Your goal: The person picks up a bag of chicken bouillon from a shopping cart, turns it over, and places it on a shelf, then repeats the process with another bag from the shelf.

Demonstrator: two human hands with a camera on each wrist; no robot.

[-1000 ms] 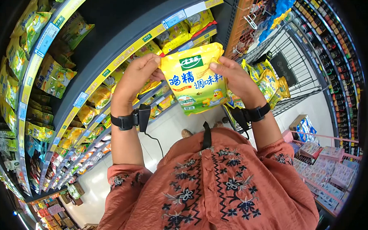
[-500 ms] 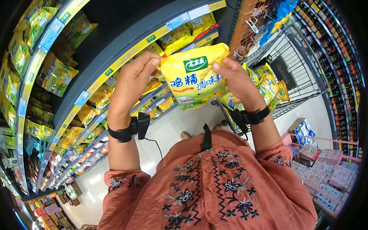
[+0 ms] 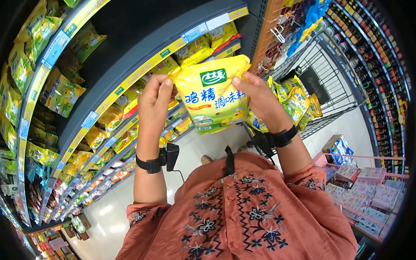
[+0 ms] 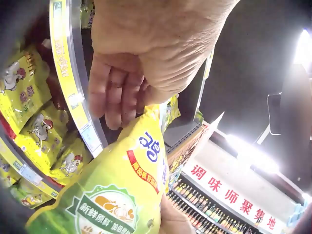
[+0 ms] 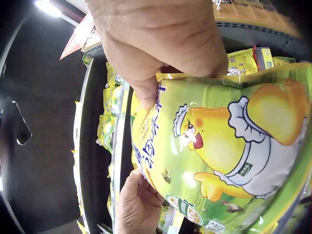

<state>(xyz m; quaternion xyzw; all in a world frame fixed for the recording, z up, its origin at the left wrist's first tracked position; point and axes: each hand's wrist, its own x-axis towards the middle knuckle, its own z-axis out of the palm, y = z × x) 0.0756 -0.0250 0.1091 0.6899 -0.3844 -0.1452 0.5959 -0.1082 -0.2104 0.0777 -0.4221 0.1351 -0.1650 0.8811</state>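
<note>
A yellow-and-green bag of chicken bouillon seasoning point(image 3: 216, 103) hangs upright between my two hands in the head view, front towards me. My left hand point(image 3: 155, 98) pinches its upper left corner between thumb and fingers. At the upper right edge, my right hand point(image 3: 258, 97) grips it, thumb on the front and fingers behind. The left wrist view shows the bag point(image 4: 112, 195) below the left hand point(image 4: 146, 58). A cartoon chick printed on the bag point(image 5: 234, 141) fills much of the right wrist view, under the right hand point(image 5: 165, 44).
Curved shelves point(image 3: 141, 68) with similar yellow bags line the left side and front. A shopping cart point(image 3: 342, 84) holding several yellow bags point(image 3: 300, 99) stands beyond my right hand. Farther right are bottle shelves point(image 3: 371, 57) and a pink rack of boxes point(image 3: 371, 190).
Both hands have carried the bag slightly left and down in the head view since half a second ago. The bag tipped and then came back, showing more of its lower front. Both grips stay.
</note>
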